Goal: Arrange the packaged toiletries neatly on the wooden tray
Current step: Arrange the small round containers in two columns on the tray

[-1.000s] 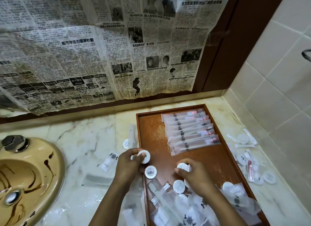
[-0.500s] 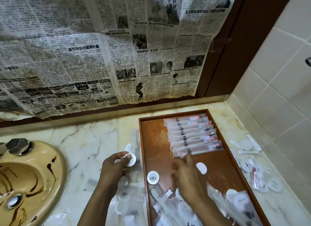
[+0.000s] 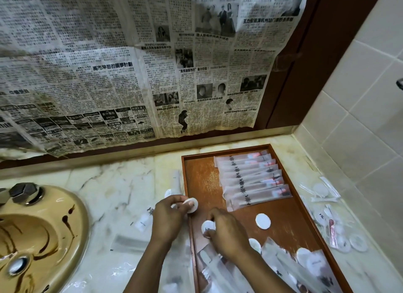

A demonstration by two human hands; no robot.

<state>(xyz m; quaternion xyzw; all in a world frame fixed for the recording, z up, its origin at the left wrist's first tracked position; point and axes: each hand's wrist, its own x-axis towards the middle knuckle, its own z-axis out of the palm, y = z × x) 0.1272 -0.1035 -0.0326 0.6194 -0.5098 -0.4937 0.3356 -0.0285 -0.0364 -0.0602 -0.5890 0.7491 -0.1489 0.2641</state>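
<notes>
Brown wooden tray [image 3: 205,179] bears a tidy row of long clear sachets [image 3: 250,179] at its far end; its near end is jumbled. Over the tray's left rim the left hand [image 3: 169,218] pinches a round white packet [image 3: 192,204]; the right hand [image 3: 229,231] grips another.

White discs [image 3: 263,221] on reddish-brown tray [image 3: 202,175]

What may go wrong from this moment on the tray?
The left hand holds a round packet over the left rim of the wooden tray; released there, it may fall onto the counter.
The right hand grips a second round packet; its forearm crosses the loose pile at the tray's near end and may scatter it.
</notes>
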